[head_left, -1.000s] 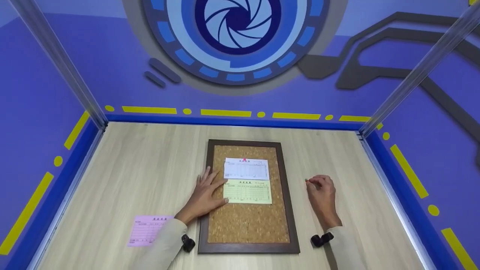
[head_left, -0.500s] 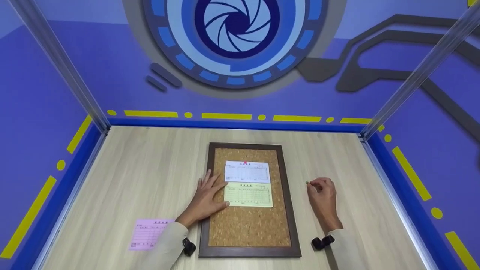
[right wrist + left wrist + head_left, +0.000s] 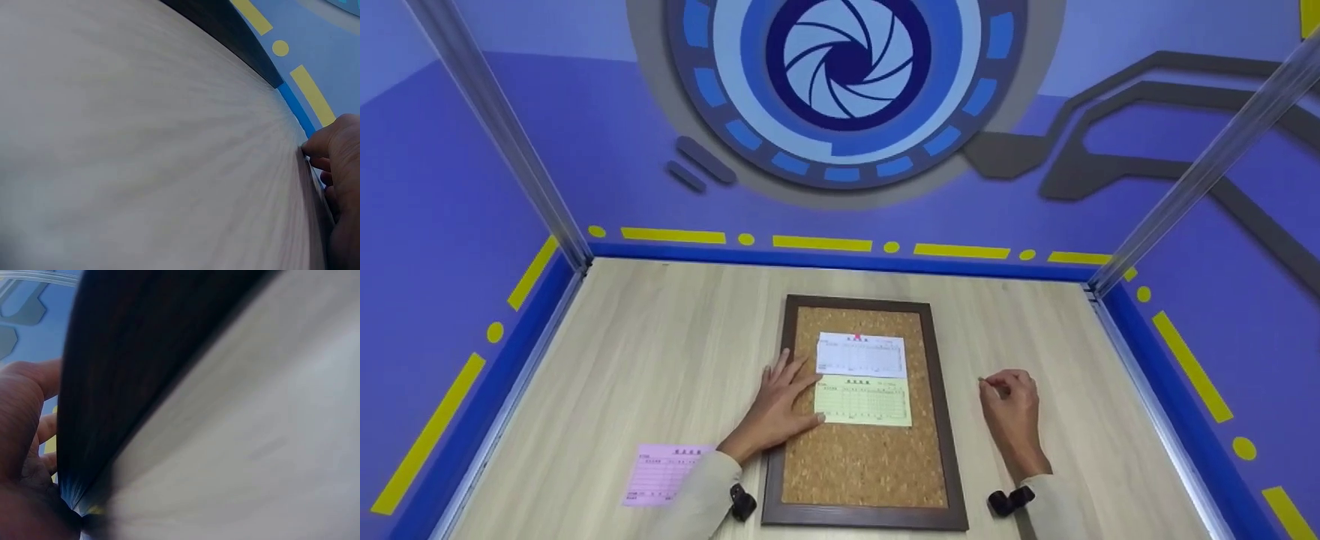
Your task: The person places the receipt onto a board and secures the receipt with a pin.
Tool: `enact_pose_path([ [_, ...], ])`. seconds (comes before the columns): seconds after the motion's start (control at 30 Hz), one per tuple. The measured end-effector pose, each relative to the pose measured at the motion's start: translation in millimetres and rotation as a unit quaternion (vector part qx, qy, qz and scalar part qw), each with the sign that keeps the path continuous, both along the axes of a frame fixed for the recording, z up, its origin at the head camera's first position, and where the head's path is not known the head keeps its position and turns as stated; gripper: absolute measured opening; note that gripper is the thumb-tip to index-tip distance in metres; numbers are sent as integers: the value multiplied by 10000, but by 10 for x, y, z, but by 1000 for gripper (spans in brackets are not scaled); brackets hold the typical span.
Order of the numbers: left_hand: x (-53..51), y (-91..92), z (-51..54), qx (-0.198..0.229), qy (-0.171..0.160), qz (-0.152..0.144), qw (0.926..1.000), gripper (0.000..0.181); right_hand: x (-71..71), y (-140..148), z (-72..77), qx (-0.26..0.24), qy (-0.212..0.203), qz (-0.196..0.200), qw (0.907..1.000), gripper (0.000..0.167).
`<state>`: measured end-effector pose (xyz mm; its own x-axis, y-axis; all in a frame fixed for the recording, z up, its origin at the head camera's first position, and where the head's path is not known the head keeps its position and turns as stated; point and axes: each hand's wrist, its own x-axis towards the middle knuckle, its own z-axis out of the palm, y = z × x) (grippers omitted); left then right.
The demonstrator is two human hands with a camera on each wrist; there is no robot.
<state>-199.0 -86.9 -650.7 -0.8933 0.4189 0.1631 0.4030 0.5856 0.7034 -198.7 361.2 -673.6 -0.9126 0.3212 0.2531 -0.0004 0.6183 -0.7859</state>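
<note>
The left hand [image 3: 775, 411], spread, should lightly press the green slip's [image 3: 864, 403] left edge. The right hand [image 3: 1012, 405] pinches a tiny, indistinct item [image 3: 981, 381]; grip firmly.

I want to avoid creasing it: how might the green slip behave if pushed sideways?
The green slip looks like a paper sheet, so it is probably light and floppy. No pin shows in it, so it might slide on the cork, though the left hand at its left edge could steady it.
</note>
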Motion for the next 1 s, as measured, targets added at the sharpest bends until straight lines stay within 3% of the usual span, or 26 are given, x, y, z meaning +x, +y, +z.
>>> enact_pose_path([
  [0.23,-4,40,-32,209,105,-87,9997,70,51,27,1,146,100,-62,9998,9],
  [0.4,-18,17,-93,428,290,-93,9986,70,34,-14,3,157,45,-108,9998,10],
  [0.6,-3,-25,-77,546,351,1,9979,68,-15,-60,25,96,-75,-25,9999,11],
  [0.9,-23,-6,-83,483,416,-45,9980,70,12,-35,37,74,-29,-72,9999,9],
  [1.0,-24,8,-80,362,276,-11,9990,70,37,-24,12,1,63,-80,9999,8],
])
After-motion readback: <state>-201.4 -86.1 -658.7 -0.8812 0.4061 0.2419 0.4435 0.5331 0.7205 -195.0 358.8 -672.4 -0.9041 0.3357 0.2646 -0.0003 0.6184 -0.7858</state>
